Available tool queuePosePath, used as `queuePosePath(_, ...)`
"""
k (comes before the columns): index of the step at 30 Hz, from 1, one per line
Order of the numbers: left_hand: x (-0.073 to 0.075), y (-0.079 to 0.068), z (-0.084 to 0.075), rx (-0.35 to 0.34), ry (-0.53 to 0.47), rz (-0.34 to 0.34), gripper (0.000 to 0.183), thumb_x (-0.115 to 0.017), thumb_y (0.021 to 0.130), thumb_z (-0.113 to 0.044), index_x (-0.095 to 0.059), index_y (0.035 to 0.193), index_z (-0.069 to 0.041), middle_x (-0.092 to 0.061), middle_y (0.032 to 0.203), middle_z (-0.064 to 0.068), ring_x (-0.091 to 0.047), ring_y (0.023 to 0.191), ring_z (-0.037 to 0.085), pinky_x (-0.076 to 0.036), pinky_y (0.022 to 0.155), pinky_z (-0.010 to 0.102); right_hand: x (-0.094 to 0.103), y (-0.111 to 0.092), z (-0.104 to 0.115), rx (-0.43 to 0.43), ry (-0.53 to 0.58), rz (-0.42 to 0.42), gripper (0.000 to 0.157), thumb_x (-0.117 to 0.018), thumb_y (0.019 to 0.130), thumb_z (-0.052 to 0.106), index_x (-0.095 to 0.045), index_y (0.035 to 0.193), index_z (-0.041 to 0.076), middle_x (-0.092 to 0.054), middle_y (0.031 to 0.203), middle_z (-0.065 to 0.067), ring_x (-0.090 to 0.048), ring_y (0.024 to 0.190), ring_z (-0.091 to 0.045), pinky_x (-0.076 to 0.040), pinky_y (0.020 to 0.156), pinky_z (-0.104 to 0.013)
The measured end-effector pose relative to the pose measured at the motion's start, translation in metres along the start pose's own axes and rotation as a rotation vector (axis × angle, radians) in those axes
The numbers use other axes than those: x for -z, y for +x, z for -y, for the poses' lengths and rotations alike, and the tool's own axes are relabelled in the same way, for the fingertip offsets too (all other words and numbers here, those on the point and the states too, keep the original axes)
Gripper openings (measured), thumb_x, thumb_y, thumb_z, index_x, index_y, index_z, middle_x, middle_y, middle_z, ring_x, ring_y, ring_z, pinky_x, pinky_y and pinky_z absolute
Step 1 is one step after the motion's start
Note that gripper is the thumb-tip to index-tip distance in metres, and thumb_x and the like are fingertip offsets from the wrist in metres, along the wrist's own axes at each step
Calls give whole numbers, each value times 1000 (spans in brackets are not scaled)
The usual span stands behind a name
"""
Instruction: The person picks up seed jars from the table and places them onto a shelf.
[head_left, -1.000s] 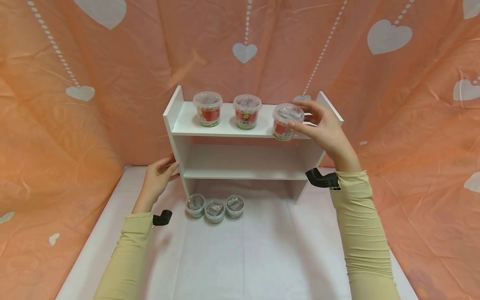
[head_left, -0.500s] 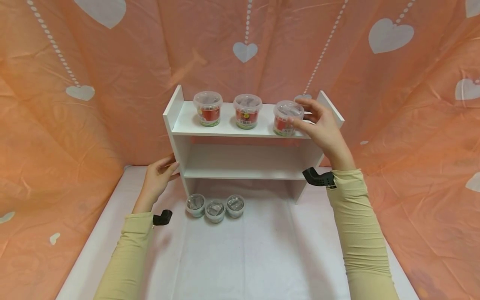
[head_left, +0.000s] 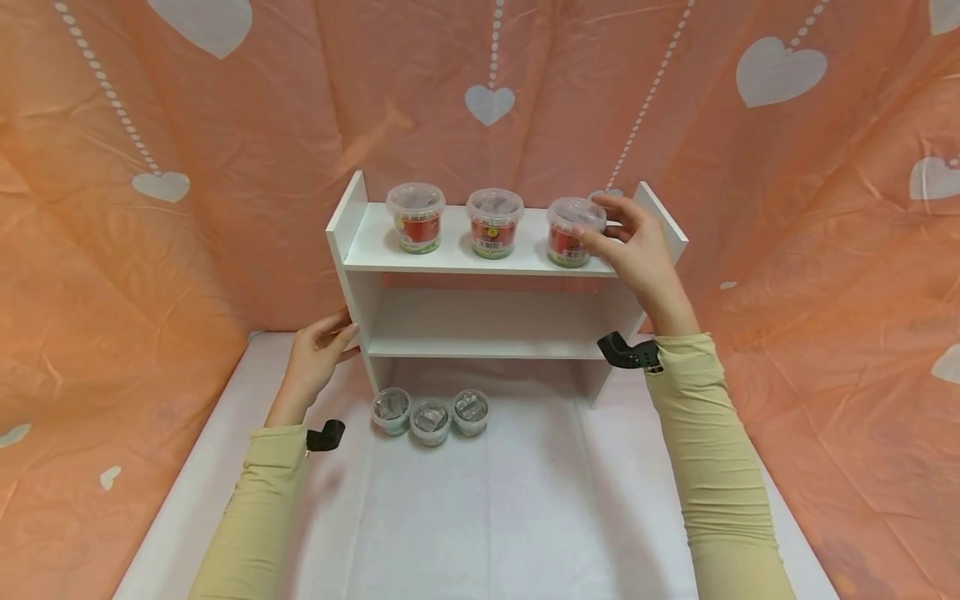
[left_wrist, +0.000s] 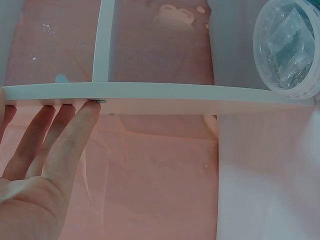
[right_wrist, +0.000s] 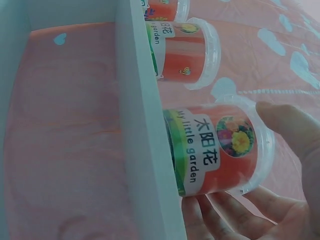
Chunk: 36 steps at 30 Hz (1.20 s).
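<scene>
My right hand (head_left: 641, 254) holds a clear-lidded plastic tub (head_left: 567, 246) at the right end of the white shelf unit's (head_left: 487, 348) top board. In the right wrist view the tub (right_wrist: 215, 150) has a red label reading "My little garden"; the thumb is at its lid and the fingers lie along its side. Two similar tubs, a middle one (head_left: 493, 237) and a left one (head_left: 417, 229), stand upright on the same board. My left hand (head_left: 315, 354) touches the unit's left side panel, its fingertips (left_wrist: 92, 110) against the panel with the fingers fairly straight.
Three small lidded cups, a left one (head_left: 391, 411), a middle one (head_left: 431, 422) and a right one (head_left: 470, 412), stand on the white-covered table (head_left: 450, 525) before the unit. An orange curtain (head_left: 420, 83) with hearts hangs behind and at both sides.
The right hand has moved the tub slightly back from the board's front edge and turned it, so its label faces forward more. The left hand has stayed in place.
</scene>
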<state>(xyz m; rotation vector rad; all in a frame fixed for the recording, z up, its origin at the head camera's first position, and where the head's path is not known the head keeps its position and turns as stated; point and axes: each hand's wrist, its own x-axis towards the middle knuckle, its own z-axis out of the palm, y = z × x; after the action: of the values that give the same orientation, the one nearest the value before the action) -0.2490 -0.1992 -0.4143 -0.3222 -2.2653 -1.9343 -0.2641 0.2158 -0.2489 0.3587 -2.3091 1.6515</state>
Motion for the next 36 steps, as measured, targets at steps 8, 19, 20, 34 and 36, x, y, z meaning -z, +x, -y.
queuePosePath(8, -1, -2, -3, -3, 8, 0, 50, -58, 97, -16, -44, 141, 1, -46, 139, 22, -50, 119, 38, -51, 88, 41, -4, 4, -2, -20, 19, -48, 57, -76, 84, 20, -52, 133, 5, -56, 121, -12, -56, 100, -21, -49, 78, -19)
queuePosePath(19, -1, 1, -1, 3, -3, -1, 48, -58, 97, -12, -45, 141, 1, -46, 140, 21, -49, 119, 40, -50, 88, 45, -6, 7, -4, -37, 23, -69, 60, -75, 85, 21, -50, 137, 6, -54, 123, -12, -55, 106, -22, -48, 86, -24)
queuePosePath(20, -1, 1, -1, 4, -2, -2, 48, -58, 97, -12, -45, 141, 1, -46, 140, 21, -50, 119, 40, -50, 88, 45, -6, 7, -4, -39, 27, -69, 61, -75, 85, 21, -49, 138, 7, -53, 123, -12, -55, 106, -22, -48, 86, -24)
queuePosePath(34, -1, 0, -1, 7, 7, -2, 48, -57, 97, -13, -44, 141, 0, -45, 140, 22, -50, 119, 38, -51, 87, 43, 1, -4, -2, -43, 101, -22, 61, -70, 88, 13, -43, 143, 7, -48, 135, -15, -51, 118, -27, -46, 97, -28)
queuePosePath(36, 0, -1, -1, 7, 10, -2, 48, -57, 97, -13, -43, 142, 0, -45, 140, 22, -51, 119, 36, -51, 88, 43, 3, -7, -1, -52, 112, -29, 60, -69, 89, 14, -42, 143, 7, -46, 137, -15, -49, 120, -27, -45, 100, -30)
